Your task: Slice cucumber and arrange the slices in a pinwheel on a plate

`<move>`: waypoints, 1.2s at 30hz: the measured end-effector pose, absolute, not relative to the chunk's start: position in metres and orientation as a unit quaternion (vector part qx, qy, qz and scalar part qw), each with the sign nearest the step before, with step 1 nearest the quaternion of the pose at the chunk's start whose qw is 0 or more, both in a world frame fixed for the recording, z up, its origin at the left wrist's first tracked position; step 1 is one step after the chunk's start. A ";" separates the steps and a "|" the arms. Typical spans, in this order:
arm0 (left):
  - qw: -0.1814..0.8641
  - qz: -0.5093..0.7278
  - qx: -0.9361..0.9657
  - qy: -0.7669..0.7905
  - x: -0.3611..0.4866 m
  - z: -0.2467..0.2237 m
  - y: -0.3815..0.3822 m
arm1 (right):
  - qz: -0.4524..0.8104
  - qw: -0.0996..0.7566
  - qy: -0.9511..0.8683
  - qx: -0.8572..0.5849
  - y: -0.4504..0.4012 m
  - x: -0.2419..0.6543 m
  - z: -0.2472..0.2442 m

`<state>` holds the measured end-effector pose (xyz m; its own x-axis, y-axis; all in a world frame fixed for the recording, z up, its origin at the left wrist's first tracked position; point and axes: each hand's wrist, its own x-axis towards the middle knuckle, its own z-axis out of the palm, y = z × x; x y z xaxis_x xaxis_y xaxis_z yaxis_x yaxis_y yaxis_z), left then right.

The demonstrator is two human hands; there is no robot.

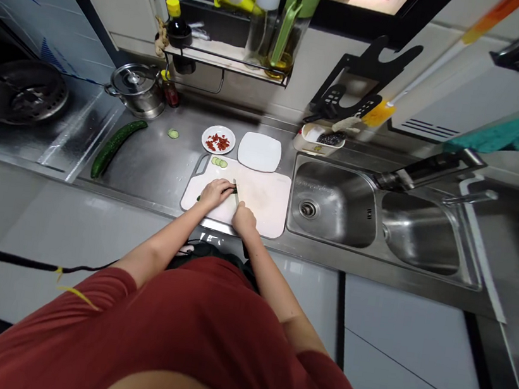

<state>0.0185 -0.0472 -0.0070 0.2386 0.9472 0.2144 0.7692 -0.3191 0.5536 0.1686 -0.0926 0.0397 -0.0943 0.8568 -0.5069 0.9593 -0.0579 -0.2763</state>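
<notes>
Two bare hands low over the surface, right in the thick of slicing, by the look of it. Nearest, the right hand, closed around the handle of a knife, blade angled up and away across the cutting board. Just beside it, the left hand, fingers together and clamped down on a cucumber piece, dark green skin peeping out at either side. Blade right by the fingertips, so a careful moment: steady pressure on the left, fingertips tucked well back, a short, controlled stroke on the right. Whether fully through the flesh or only partway, too small to tell.

Farther up the board, near its handle slot, a few pale cucumber slices in an overlapping row. Beyond, side by side, a bare squarish white plate and a round white plate of chopped red pieces. Off to the left, a whole cucumber, uncut; farther back, a lidded steel pot near the wall.
</notes>
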 end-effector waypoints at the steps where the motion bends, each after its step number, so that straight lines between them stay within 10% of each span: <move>1: 0.170 0.263 0.769 0.558 0.019 -0.007 -0.047 | -0.286 0.088 0.682 0.667 -0.096 0.170 0.038; 36: 0.162 0.263 0.773 0.554 0.019 -0.010 -0.046 | -0.288 0.086 0.677 0.672 -0.098 0.171 0.032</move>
<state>0.0185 -0.0462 -0.0096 0.2465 0.9421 0.2273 0.7712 -0.3327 0.5427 0.1711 -0.0984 0.0323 -0.0814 0.8602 -0.5034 0.9592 -0.0695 -0.2739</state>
